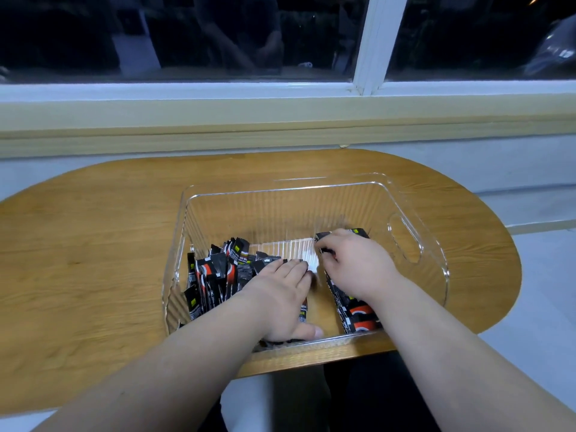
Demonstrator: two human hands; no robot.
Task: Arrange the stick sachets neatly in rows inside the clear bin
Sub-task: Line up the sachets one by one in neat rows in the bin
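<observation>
Two hands are held inside the clear bin (280, 210): left hand (280, 294) pressed flat, fingers straight, on loose stick sachets (215, 275); a bundle (358, 316) gripped beneath the curled right hand (355, 263).

Bin: your clear rectangular plastic bin (280, 213) is glossy, with finely ribbed walls.
Sachets: your black-and-red stick sachets (218, 272) look like shiny, creased film.
Table: your oval wooden table (93, 244) shows smooth, satin grain.
Window: white window frame (378, 42), smooth paint.

Home-like room: oval wooden table (93, 232) against a white-framed window (378, 42)
</observation>
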